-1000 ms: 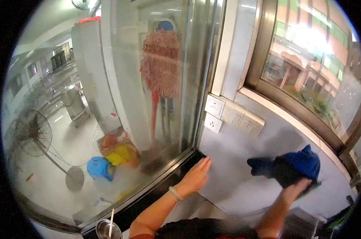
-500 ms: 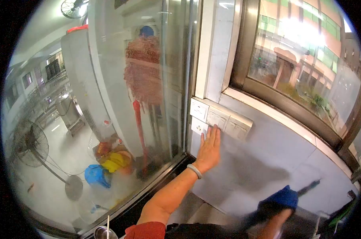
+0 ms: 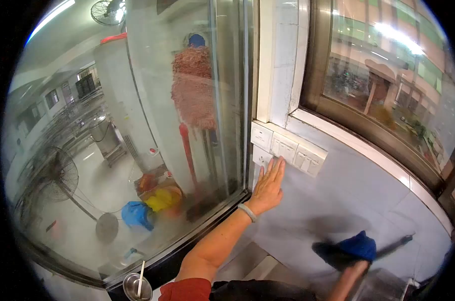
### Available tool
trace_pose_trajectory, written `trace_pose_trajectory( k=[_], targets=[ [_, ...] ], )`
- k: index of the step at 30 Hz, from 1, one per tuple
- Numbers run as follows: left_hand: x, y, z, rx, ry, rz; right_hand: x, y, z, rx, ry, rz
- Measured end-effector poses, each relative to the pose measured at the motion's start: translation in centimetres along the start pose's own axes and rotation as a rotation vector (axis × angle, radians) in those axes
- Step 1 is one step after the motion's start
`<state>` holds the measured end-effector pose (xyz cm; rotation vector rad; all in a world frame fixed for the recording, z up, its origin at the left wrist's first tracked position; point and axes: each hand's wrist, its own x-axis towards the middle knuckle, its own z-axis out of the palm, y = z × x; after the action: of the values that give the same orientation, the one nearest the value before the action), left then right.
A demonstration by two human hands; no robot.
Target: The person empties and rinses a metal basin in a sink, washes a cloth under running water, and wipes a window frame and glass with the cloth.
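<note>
My left hand (image 3: 268, 188), a pale bangle at its wrist, reaches up to the white wall switches (image 3: 286, 149). Its fingers are stretched out, and the fingertips lie at the lower edge of the switch panel. Whether they press a switch, I cannot tell. Just below the switches sits a white socket (image 3: 261, 157), partly behind the fingers. Lower right, my right hand (image 3: 356, 268) is mostly hidden by a dark blue cloth item (image 3: 359, 247), cap-like in shape, which it appears to grip. That item is in front of the grey tiled wall.
Glass panels (image 3: 152, 100) stand on the left; a reddish mop (image 3: 193, 88), a blue bucket (image 3: 137, 214) and a floor fan (image 3: 54, 173) show through them. A metal cup (image 3: 132, 287) with a stick sits at the bottom. A framed window (image 3: 383, 75) is at upper right.
The view has shifted, so the surroundings sit farther right and mostly lower. My left hand stays by the switches. The blue cloth item has moved slightly left and up against the wall.
</note>
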<state>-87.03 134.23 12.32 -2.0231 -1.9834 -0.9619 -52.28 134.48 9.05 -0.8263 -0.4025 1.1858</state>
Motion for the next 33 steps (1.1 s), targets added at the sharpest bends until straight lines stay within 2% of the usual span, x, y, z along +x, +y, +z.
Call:
trace_pose_trajectory(
  k=[4,6,7,8,10,12,13,14,16,17,19,21,22,23,25,27,28,29,31,32,33],
  targets=[
    [-1.9,-0.3,0.4,-0.016,-0.001,0.012,-1.3,0.3,2.1,0.029,0.034,0.029],
    [-3.0,-0.4,0.5,-0.047,-0.015,-0.008,0.3,1.7,0.9,0.036,-0.105,0.085],
    [-3.6,-0.3,0.4,-0.043,-0.018,-0.008,0.6,2.0,0.7,0.039,-0.246,0.135],
    [-4.2,-0.2,0.4,-0.073,-0.028,-0.021,0.6,2.6,0.6,0.002,-0.081,0.219],
    [-5.5,0.9,0.4,-0.101,-0.035,-0.033,-1.3,2.5,2.4,0.041,-0.111,0.296],
    [-7.5,3.1,0.6,-0.317,-0.353,-0.006,-2.4,3.5,2.8,0.089,-0.134,0.344],
    [-8.9,3.9,2.3,-0.46,-0.434,0.049,-2.6,3.7,2.9,0.088,-0.264,0.446],
    [-10.7,5.2,3.7,-0.584,-0.412,0.135,-4.1,3.1,4.2,0.092,-0.229,0.492],
    [-12.2,8.7,4.1,-1.06,-0.588,-0.044,-6.7,2.8,6.2,0.075,-0.224,0.523],
    [-12.8,9.3,4.4,-1.059,-0.597,-0.037,-7.3,2.9,6.5,0.052,-0.255,0.507],
    [-13.8,10.1,4.9,-1.203,-0.639,-0.313,-7.6,2.6,6.9,-0.056,-0.418,0.338],
    [-14.5,10.3,3.3,-1.201,-0.36,-0.367,-5.4,3.7,6.7,-0.07,-0.414,0.289],
    [-13.7,10.9,0.3,-1.351,-0.342,-0.491,-3.9,4.5,6.0,-0.082,-0.486,0.407],
    [-13.1,11.1,-2.3,-1.498,-0.321,-0.617,-1.8,6.7,3.3,-0.112,-0.676,0.547],
    [-13.0,9.3,-3.8,-0.967,-0.234,-0.5,-0.2,8.7,0.7,-0.125,-1.053,0.777],
    [-12.6,8.7,-5.7,-0.936,-0.105,-0.493,-2.4,7.2,1.0,-0.695,-1.253,0.719],
    [-12.4,8.8,-6.5,-1.003,-0.002,-0.476,-1.5,8.7,-0.2,-0.917,-1.38,0.755],
    [-12.1,8.9,-7.5,-1.068,0.098,-0.461,-1.8,9.1,-0.2,-0.916,-1.383,0.754],
    [-11.2,8.7,-8.2,-1.074,0.145,-0.425,-5.3,8.1,1.7,-0.402,-1.287,0.42],
    [-10.4,9.2,-8.7,-0.98,0.122,-0.441,-7.0,6.8,3.8,-0.216,-1.234,0.488],
    [-9.8,9.8,-8.8,-0.888,0.098,-0.456,-8.2,7.4,5.0,-0.219,-1.231,0.487]
  ],
)
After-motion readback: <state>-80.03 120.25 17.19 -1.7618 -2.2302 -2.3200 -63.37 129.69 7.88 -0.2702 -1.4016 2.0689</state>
